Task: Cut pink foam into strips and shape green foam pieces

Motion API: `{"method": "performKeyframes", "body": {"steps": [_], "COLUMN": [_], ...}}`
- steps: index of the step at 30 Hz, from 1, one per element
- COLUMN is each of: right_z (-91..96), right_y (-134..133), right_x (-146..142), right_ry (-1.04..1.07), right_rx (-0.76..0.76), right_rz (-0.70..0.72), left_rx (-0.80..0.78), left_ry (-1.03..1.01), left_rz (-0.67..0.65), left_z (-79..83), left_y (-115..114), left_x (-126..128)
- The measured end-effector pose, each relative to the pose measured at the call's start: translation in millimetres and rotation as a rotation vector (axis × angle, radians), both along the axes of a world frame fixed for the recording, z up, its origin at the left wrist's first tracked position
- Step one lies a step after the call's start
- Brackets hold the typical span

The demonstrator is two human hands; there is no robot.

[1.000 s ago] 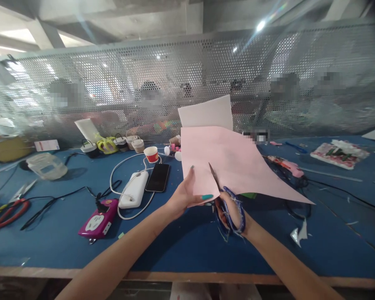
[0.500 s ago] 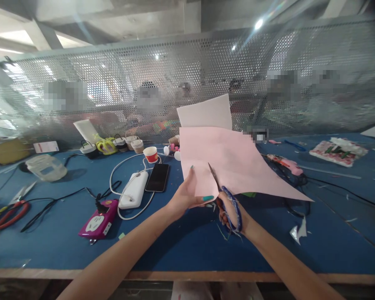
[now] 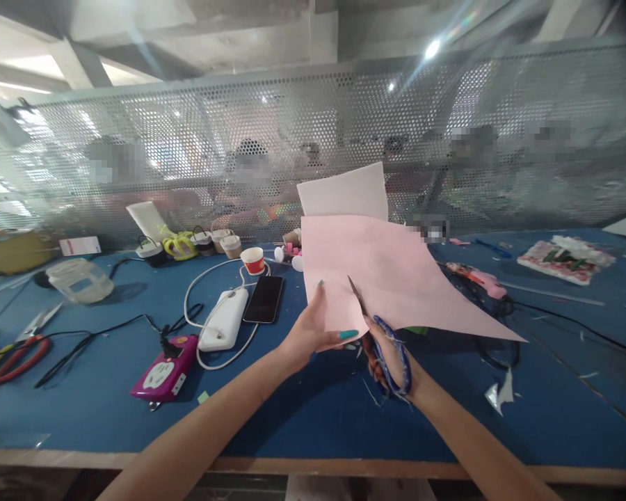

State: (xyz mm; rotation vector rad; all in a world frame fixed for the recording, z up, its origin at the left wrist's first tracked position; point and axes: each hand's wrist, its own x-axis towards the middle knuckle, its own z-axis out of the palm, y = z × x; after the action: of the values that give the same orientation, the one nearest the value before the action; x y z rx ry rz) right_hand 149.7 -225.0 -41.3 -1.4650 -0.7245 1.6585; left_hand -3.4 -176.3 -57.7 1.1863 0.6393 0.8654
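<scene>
A large pink sheet (image 3: 375,257) is held up over the blue table. My left hand (image 3: 313,330) grips its lower left corner, thumb on the near face, other fingers partly behind. Scissors (image 3: 395,355) with blue-wrapped handles are in my right hand (image 3: 383,358), fingers closed around the handles. One dark blade lies across the face of the pink sheet, just right of my left hand, at a curved cut edge. The other blade is hidden behind the sheet. A white sheet (image 3: 344,191) stands up behind the pink one.
To the left lie a phone (image 3: 263,299), a white power strip (image 3: 224,320), a magenta socket box (image 3: 167,369) and red-handled scissors (image 3: 26,348). A paper cup (image 3: 253,261) stands farther back. On the right are a pink glue gun (image 3: 480,280) and its cable. A perforated metal screen (image 3: 198,139) closes the back.
The scissors and my right hand have shifted slightly right and down. My left hand keeps its hold on the pink sheet. The whole view has moved a little.
</scene>
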Motion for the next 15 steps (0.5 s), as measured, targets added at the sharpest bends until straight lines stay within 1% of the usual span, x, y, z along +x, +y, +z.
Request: {"method": "performKeyframes", "body": {"steps": [3,4,9,11,15], "right_z": [-0.1,-0.8,-7.3,-8.3,-3.1], "right_y": [-1.8,-2.1,-1.2,-0.8,-1.9], "right_x": [-4.1,-4.9,-3.0,-1.7,-1.9], "right_ry": [-0.037,-0.043,-0.010,0.015,0.095], "right_rx": [-0.105,-0.117,-0.089,-0.102,-0.160], "right_rz": [-0.096,-0.114,-0.121,-0.139,-0.190], "left_rx": [0.028,0.035,0.023,0.022,0.014], "left_ry": [-0.005,-0.006,0.003,0.002,-0.005], "left_rz": [0.004,0.002,0.014,0.008,0.001], "left_z": [1.0,1.2,0.1,-0.2,0.3], "left_y": [-0.1,0.1,1.5,1.5,0.3], "left_x": [0.6,0.5,-2.0,-2.3,-0.9]}}
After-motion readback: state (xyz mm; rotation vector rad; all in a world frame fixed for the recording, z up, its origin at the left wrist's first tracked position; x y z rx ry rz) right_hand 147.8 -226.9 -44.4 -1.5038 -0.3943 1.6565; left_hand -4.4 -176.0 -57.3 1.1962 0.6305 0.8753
